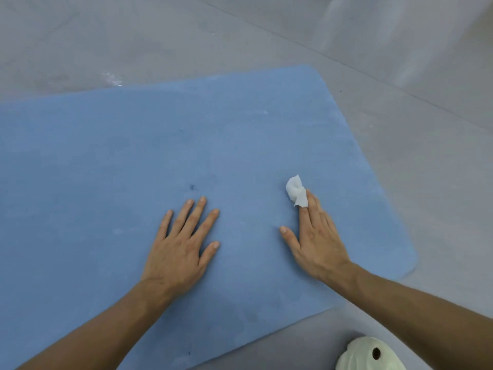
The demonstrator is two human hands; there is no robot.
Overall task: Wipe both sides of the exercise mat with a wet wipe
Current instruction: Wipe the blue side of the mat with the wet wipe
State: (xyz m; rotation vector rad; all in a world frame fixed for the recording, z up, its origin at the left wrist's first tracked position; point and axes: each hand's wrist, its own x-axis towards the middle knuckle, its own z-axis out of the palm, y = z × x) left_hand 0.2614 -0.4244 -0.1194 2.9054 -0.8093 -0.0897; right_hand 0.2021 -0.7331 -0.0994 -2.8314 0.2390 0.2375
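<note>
A blue exercise mat [133,156] lies flat on the grey floor and fills most of the view. My left hand [184,241] rests palm down on it with fingers spread and straight. To its right, my right hand [314,236] lies flat on the mat with straight fingers. A small crumpled white wet wipe [296,190] sits at the tips of those fingers, partly over the index finger. How the wipe is held under the fingers is hidden.
Grey concrete floor [426,169] surrounds the mat on the far and right sides. A pale cream object with a round hole [370,353] lies on the floor at the bottom right, near my right forearm. A wall base runs along the upper right.
</note>
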